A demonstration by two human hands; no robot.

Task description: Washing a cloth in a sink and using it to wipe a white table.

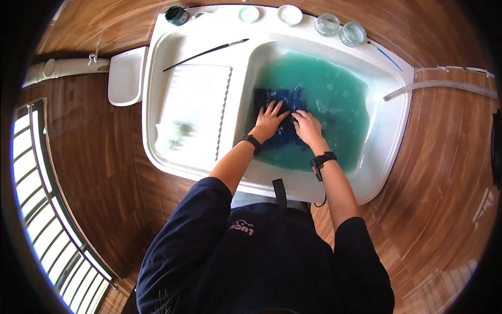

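Note:
A dark blue cloth [280, 135] lies in green-tinted water [341, 78] in the right basin of a white laundry sink [392, 129]. My left hand [269, 119] rests on the cloth with its fingers spread. Close to its right, my right hand [306, 125] touches the cloth with bent fingers; its fingertips are partly hidden, so a grip cannot be told. The thumb of my left hand nearly meets my right fingertips. Small patches of foam float on the water and around the cloth.
A long black-handled brush [206, 55] lies above the ribbed washboard [196, 114]. Along the back rim stand a dark green jar [176, 15], a lid [248, 14], another lid [290, 15] and glass jars [327, 24]. A blue brush [386, 57] and a hose [443, 84] are at right.

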